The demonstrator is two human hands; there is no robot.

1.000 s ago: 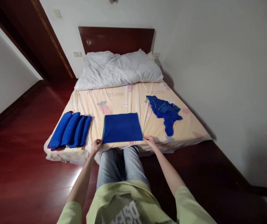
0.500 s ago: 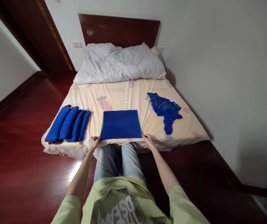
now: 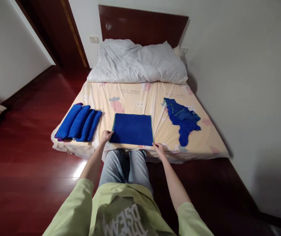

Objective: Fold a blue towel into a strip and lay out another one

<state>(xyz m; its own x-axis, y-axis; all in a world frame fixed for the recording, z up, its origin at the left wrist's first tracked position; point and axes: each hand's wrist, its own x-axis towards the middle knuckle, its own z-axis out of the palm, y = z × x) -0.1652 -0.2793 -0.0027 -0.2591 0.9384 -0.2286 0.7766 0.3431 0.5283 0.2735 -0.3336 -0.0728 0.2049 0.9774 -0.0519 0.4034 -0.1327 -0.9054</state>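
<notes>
Step in hand: both hands are working at the sides of one flat blue cloth (image 3: 132, 129); judging by the grip points, this is a gripping and squaring step.
Next move, requirement: moving the cloth from here would probably be calling for both hands acting evenly, as uneven pull would be skewing the edges; the left hand may be needing a place nearer its corner.
Blue cloth, position: lying in the lower centre of the frame on the patterned sheet (image 3: 130, 98), close to the bed's near edge, with green trim showing along its left and right sides.
Left hand, state: the left hand (image 3: 106, 136) is apparently pinching the cloth's left edge, just above the lower left corner.
Right hand, state: the right hand (image 3: 159, 149) is pinching the lower right corner, fingertips together.
Arm pose: the left forearm (image 3: 94, 160) is slanting up and rightward, the right forearm (image 3: 173, 178) up and leftward; the right hand is sitting lower in the frame than the left.
Blue rolls: four blue rolls (image 3: 80, 121) are lying side by side at centre left, well apart from the cloth.
Crumpled cloth: a crumpled blue heap (image 3: 183, 119) is lying right of centre, touching neither hand.
</notes>
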